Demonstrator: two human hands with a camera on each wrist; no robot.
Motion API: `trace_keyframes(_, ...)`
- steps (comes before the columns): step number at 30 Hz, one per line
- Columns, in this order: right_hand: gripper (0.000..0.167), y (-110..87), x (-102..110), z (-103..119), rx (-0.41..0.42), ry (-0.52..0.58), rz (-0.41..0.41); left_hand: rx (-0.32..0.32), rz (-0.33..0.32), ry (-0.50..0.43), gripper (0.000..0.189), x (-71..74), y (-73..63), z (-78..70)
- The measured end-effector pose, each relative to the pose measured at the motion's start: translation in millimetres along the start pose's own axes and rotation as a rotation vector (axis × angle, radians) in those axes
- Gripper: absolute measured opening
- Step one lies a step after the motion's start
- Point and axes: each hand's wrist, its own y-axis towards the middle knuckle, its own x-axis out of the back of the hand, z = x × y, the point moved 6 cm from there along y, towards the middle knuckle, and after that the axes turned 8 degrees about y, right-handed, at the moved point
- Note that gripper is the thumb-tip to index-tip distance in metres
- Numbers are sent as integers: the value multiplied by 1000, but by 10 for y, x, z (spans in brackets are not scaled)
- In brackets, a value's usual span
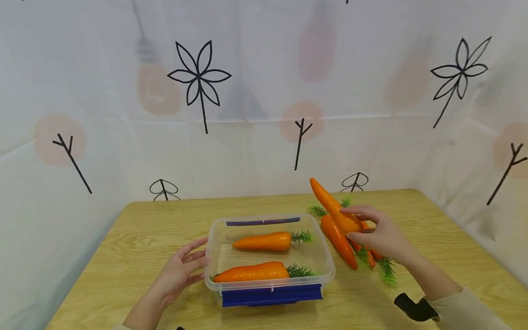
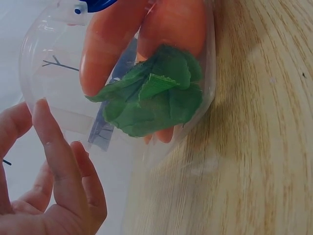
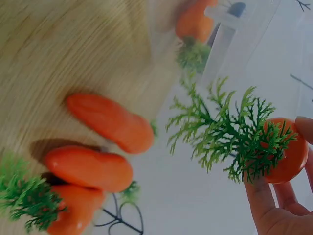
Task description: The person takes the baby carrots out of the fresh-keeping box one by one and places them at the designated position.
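In the head view a clear plastic container [image 1: 324, 255] with blue clip flaps stands at the middle of the table. Two orange toy carrots show in it, a rear carrot [image 1: 262, 243] and a front carrot [image 1: 252, 272]. My left hand [image 1: 179, 273] is at the container's left side, fingers loosely spread, fingertips right at its wall. To the container's right, my right hand [image 1: 379, 231] pinches a carrot [image 1: 336, 208] by its thick end, the tip pointing up and left. Its feathery green top [image 3: 234, 132] shows in the right wrist view.
More carrots [image 1: 339, 242] with green tops lie in a pile on the wooden table [image 1: 158, 228], beneath the right hand. Through the container wall, the left wrist view shows green leaves [image 2: 156, 98] beside carrots. A patterned white cloth [image 1: 263, 149] hangs behind the table.
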Motion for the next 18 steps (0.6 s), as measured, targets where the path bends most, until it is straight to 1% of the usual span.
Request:
trace_keyframes(8, 47, -117, 248, -171, -32, -97, -92, -3, -7, 6, 62, -2, -9, 2)
trace_keyframes(18, 52, -246, 506, -421, -141, -142, -161, 8, -7, 4, 65, 2, -8, 21)
